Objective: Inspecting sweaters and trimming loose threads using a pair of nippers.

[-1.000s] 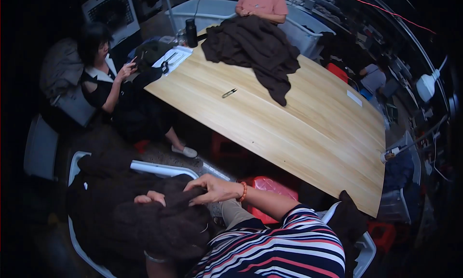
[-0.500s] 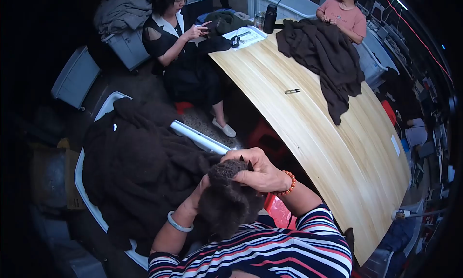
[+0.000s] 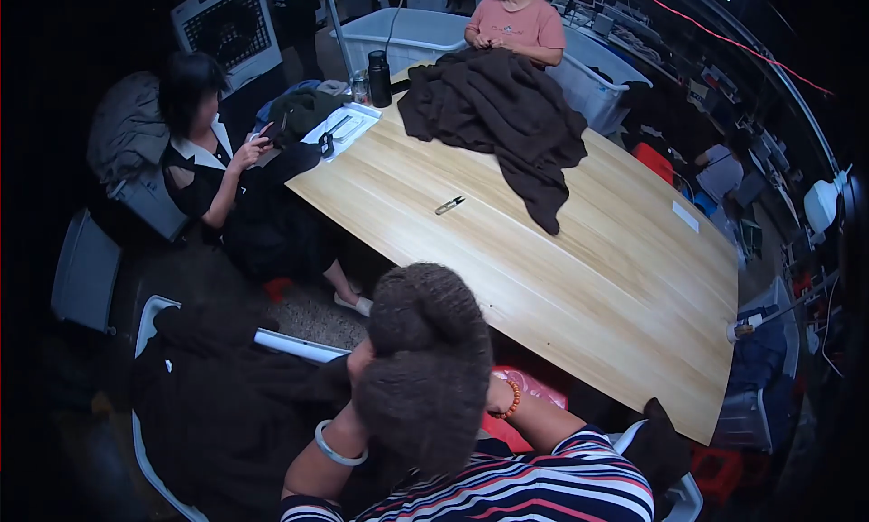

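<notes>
A dark brown knitted garment [image 3: 421,368] is bunched up in front of my chest. My left hand [image 3: 359,363] grips it at its left side, the fingertips hidden in the cloth. At the opposite side, my right hand [image 3: 499,395] is mostly covered by the knit; only its heel and wrist show, so its fingers are hidden. Left of me, a heap of the same dark knitwear [image 3: 217,404] fills a white-rimmed tub [image 3: 149,316], with a small white tag [image 3: 168,365] on it. A pair of thread snips [image 3: 450,205] lies on the wooden table [image 3: 615,277].
A seated person [image 3: 213,160] holds a phone at left. Another, in a pink shirt [image 3: 516,24], stands at the far side behind a dark garment [image 3: 498,114]. A black bottle [image 3: 378,78] and papers [image 3: 342,131] occupy the table's far left corner. A red stool [image 3: 718,475] is at lower right.
The knit has been raised and now covers most of my right hand. Two dark pointed tips seen at that hand are out of sight. The view has shifted to the right.
</notes>
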### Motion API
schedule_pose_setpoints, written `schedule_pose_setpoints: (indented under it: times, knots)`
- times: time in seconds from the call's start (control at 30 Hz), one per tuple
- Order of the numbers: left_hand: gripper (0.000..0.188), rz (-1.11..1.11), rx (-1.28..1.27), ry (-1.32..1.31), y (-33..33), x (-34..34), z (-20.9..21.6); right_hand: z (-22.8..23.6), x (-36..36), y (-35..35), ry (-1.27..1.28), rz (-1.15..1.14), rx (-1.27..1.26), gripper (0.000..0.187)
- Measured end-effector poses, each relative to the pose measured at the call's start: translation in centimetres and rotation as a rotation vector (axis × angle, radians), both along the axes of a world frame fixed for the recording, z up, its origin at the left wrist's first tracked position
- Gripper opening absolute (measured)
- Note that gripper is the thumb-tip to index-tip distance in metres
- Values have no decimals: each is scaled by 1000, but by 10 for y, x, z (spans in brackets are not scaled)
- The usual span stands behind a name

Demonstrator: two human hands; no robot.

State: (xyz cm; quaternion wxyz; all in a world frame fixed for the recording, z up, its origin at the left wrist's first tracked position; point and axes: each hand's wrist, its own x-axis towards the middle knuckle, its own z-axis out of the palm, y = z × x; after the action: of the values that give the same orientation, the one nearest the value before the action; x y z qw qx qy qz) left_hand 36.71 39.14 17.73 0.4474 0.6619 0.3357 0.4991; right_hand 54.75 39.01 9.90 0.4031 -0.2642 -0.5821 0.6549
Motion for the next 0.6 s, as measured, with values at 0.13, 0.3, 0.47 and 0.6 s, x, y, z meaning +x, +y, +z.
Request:
schedule_pose_setpoints:
  times: [0.13,0.3,0.47,0.6]
  knots:
    - [43,27,360,281,22,38,12,-70,30,21,353,2,8,57]
    - [67,15,394,342,27,72,18,-18,80,10,382,-414,-212,57]
    - [64,16,212,329,36,53,-15,132,166,22,-856,-728,1260,50]
    - [51,-59,-328,378,40,24,-60,167,263,70,-1265,-978,1404,46]
